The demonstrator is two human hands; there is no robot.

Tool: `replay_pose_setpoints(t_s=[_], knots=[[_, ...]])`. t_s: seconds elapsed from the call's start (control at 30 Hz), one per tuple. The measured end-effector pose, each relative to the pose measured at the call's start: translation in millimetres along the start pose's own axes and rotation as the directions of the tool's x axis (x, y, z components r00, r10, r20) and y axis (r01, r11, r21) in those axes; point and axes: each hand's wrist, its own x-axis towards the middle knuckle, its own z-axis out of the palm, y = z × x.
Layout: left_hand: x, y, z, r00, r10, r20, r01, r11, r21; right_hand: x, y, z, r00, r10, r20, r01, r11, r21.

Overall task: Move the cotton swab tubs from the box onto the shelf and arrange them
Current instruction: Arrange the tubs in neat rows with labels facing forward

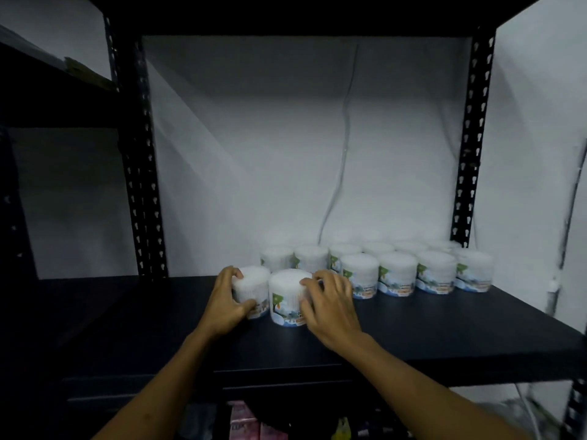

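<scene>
Well along: about a dozen tubs (397,273) stand in rows at the shelf (413,328) back right. Left hand (226,301) grasps one tub (249,285), right hand (330,308) another (287,296), both resting on the shelf at the row's left end. Box not visible; remainder unknown.

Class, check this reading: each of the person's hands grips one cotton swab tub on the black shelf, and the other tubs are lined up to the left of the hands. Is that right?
Not quite. In the head view the left hand and right hand do each grip a cotton swab tub on the black shelf, but the other tubs are lined up to the right of the hands, not the left.
</scene>
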Motion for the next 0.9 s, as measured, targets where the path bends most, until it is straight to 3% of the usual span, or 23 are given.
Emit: replay_pose_setpoints(t_s=[0.17, 0.53, 0.9], knots=[[-1.4, 17.0, 24.9, 1.000, -0.013, -0.002, 0.012, 0.999, -0.048, -3.5, 29.7, -11.2, 0.996, -0.017, 0.091, 0.007, 0.994, 0.112], [22.7, 16.3, 52.7, 1.000, -0.004, 0.016, 0.004, 0.999, -0.044, 8.0, 62.2, -2.7, 0.998, -0.065, 0.010, 0.064, 0.993, 0.100], [39.4, 9.6, 62.1, 0.997, 0.056, -0.051, -0.049, 0.992, 0.112, 32.7, 88.4, 22.0, 0.925, -0.366, -0.107, 0.364, 0.931, -0.038]])
